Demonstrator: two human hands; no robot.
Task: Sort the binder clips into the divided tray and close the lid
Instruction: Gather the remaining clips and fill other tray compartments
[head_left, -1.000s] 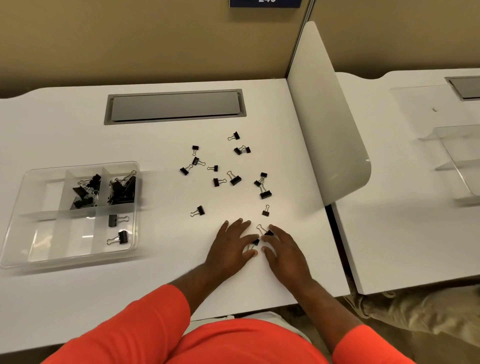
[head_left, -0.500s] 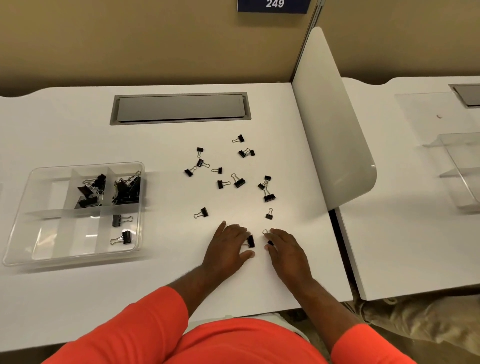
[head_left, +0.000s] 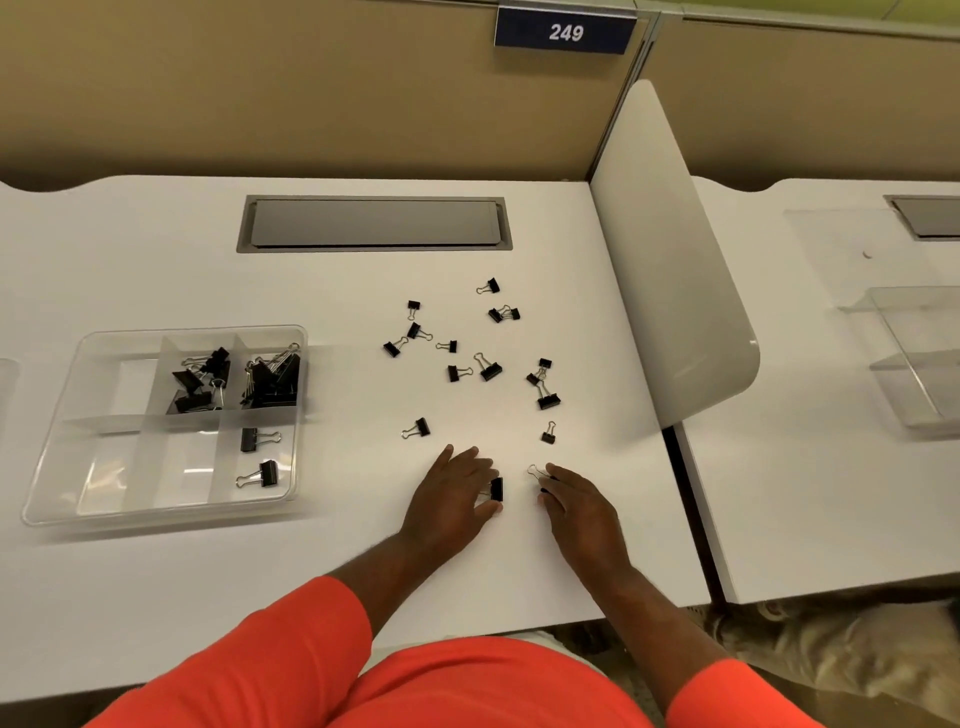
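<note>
While both hands lay low on the white desk (head_left: 156, 597), the left hand (head_left: 451, 506) pinched a black binder clip (head_left: 497, 489) between thumb and fingers. The right hand (head_left: 579, 512) covered a second clip (head_left: 540, 474) at its fingertips; whether it gripped this clip could not be told. Loose clips (head_left: 488, 367) lay scattered toward 12 o'clock of the hands. The divided tray (head_left: 98, 467), lidless and partly filled, sat toward 9 o'clock.

It looks like an office. White desks (head_left: 156, 597) stand side by side. A tan wall (head_left: 260, 88) has a number sign (head_left: 565, 34).
</note>
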